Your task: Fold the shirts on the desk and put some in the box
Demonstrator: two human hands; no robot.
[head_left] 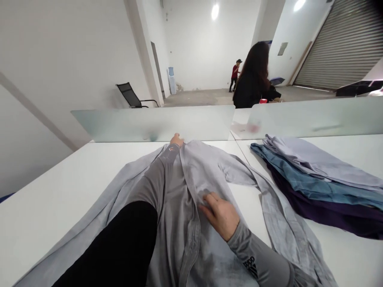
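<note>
A grey long-sleeved shirt (209,163) lies spread on the table with its front unfastened and its collar end away from me. My left hand (176,140) is at that far end, closed on the collar area; the cloth and my wrist partly hide its fingers. Over the right front panel is my right hand (220,214), its fingers slightly bent and its thumb apart from them, touching the cloth beside the button edge. One sleeve (287,219) of the shirt trails down on the right, the other slopes toward the lower left.
A stack of folded clothes, with a pale lilac garment (311,159) over a teal one (302,181) and a dark purple one (317,213), sits on the right. Frosted dividers (161,123) edge the white table (89,175). Beyond are a chair (129,95) and two people.
</note>
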